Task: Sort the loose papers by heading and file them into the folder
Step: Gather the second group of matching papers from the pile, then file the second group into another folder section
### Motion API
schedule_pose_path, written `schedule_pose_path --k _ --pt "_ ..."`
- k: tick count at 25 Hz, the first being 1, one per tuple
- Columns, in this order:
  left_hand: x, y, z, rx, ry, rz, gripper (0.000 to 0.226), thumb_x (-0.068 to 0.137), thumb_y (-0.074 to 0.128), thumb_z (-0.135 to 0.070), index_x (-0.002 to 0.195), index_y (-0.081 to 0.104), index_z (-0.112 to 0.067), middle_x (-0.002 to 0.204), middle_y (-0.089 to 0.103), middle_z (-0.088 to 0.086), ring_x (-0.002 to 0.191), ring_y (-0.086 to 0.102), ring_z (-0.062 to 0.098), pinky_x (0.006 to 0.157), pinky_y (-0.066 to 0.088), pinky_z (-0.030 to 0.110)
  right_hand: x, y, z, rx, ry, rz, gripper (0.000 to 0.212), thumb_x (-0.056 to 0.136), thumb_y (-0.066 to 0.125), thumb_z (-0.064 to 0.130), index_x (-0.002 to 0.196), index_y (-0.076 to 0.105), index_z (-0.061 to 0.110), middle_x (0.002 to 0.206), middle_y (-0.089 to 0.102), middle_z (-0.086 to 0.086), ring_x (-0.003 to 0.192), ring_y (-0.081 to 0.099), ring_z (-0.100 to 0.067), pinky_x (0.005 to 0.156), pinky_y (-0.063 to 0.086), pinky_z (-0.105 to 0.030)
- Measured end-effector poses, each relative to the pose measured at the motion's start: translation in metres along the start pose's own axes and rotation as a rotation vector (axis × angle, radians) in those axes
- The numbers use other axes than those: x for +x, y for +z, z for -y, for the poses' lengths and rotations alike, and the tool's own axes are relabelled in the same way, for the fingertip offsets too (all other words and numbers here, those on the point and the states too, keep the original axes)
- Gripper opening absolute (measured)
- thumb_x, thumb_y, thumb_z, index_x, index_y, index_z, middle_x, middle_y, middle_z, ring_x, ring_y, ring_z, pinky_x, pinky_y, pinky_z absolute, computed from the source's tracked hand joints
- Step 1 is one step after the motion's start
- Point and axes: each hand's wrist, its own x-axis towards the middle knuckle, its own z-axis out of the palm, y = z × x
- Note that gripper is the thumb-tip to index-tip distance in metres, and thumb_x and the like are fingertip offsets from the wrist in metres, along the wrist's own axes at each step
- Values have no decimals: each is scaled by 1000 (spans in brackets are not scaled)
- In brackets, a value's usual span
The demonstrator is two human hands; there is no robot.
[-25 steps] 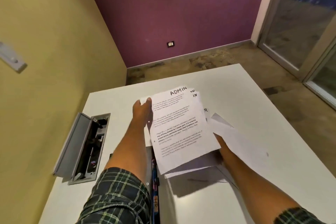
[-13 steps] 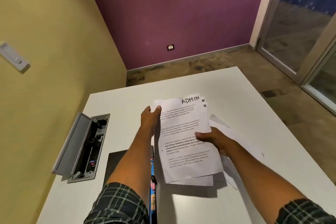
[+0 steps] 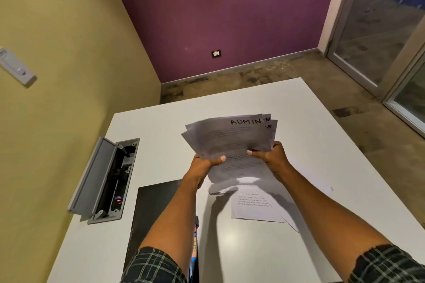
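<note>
- Both hands, left hand (image 3: 207,164) and right hand (image 3: 269,156), pinch the papers (image 3: 232,140) at frame centre; sorting appears underway.
- Next likely: squaring them, then filing in the folder (image 3: 156,209) at lower left.

We see a stack of white printed paper sheets (image 3: 232,142) raised above the middle of the white rectangular table (image 3: 310,135), gripped at its near edge by the left hand (image 3: 203,165) on its left side and the right hand (image 3: 272,158) on its right. Beneath and nearer to us, two loose white printed sheets (image 3: 255,209) lie flat on the table, overlapping. Left of them lies the dark flat folder (image 3: 154,209). Further left, an open grey metal cable box (image 3: 104,181) is set into the tabletop near the table's left edge.
</note>
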Motion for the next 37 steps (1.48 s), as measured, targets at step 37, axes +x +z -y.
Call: schedule_pose_path --k 37 --pt "-156 -88 143 1227 -542 -327 93 84 68 -52 153 17 -16 153 24 18 136 36 39 104 44 56 -65 -8 -117 -190 341 116 46 84 74 -5 128 64 0 113 71 -11 85 70 -15 81 54 -33"
